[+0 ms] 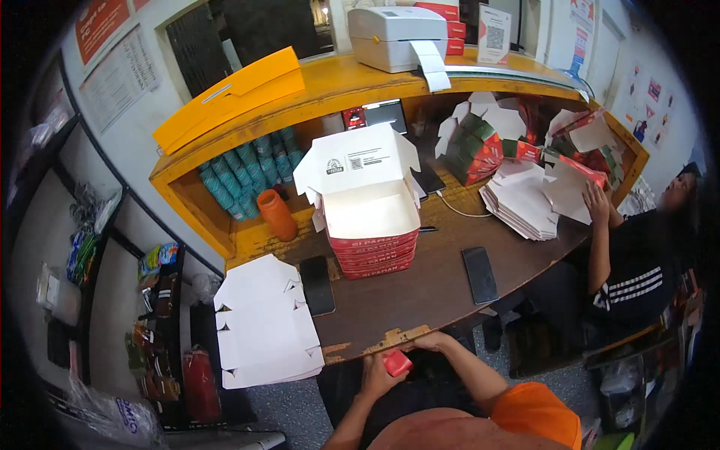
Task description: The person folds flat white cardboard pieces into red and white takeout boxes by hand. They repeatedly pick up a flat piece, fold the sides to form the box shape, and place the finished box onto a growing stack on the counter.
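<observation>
At the table's front edge my left hand (378, 379) is closed around a small red object (397, 363) whose kind I cannot make out. My right hand (430, 342) is close beside it, just under the table edge, its fingers mostly hidden. Beyond my hands stands a stack of red and white cardboard boxes (375, 255), the top one with its lid raised. Flat white box blanks (266, 326) lie to the left, overhanging the front edge. A dark phone (480, 275) rests right of the stack, and another dark flat device (317, 285) lies beside the blanks.
A co-worker's hand (597, 204) touches a carton at the right, near folded white blanks (521, 196) and green-red boxes (471, 150). An orange bottle (276, 215) stands before teal rolled packs (240, 176). The yellow shelf carries a label printer (396, 36). Racks line the left wall.
</observation>
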Motion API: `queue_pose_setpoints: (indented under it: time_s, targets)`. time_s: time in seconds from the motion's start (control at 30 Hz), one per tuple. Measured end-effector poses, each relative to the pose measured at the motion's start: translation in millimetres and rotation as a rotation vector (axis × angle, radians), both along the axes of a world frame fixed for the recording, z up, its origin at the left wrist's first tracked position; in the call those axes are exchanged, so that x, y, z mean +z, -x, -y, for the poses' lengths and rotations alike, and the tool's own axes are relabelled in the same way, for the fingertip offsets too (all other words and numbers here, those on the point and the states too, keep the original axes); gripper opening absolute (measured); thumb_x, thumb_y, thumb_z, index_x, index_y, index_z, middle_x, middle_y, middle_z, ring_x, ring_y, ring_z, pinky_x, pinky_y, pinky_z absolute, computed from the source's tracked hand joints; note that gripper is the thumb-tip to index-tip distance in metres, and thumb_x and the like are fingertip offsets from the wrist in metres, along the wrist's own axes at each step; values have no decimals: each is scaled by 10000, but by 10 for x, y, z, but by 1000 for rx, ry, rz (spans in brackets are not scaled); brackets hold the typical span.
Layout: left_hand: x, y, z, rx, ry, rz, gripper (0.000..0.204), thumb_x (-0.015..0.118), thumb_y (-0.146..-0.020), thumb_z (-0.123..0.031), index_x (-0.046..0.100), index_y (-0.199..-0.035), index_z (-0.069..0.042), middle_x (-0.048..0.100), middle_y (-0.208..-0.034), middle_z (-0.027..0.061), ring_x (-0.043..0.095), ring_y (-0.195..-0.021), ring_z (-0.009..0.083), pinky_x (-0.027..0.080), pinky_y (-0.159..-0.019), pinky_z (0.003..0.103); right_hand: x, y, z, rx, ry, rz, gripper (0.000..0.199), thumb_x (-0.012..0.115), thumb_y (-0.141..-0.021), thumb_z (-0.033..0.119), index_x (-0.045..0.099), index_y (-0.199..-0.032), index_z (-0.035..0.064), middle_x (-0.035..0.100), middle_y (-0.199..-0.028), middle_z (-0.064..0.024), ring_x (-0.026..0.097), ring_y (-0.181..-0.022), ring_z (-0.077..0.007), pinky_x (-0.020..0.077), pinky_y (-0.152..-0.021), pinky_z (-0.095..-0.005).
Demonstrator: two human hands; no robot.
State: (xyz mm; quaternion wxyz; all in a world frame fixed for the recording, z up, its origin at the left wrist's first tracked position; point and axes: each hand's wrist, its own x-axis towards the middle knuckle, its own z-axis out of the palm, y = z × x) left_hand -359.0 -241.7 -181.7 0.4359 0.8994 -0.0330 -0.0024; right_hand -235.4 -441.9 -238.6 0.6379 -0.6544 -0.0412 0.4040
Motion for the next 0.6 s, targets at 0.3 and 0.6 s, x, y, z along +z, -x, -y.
queue_pose_setpoints:
  time_s: [0.3,0.6]
  targets:
    - [-380,475,-250,594,1479,-401,465,766,-905,-253,512,-1289,-187,551,-1349,83,542,-1246,259,394,-1109,521,48,319,319,-260,139,35,319,728,-899,163,660,-1167,5,677,-1017,-104,628,-844,-168,520,-714,-317]
    - [34,495,-346,211,1559,-693,644,667,-963,-445,403,-1500,-204,530,-1445,106,479,-1371,305,336,-1158,596,771,783,833,-265,137,17,307,758,-867,175,655,-1094,-4,630,-797,-31,583,-702,-113,479,-625,-273]
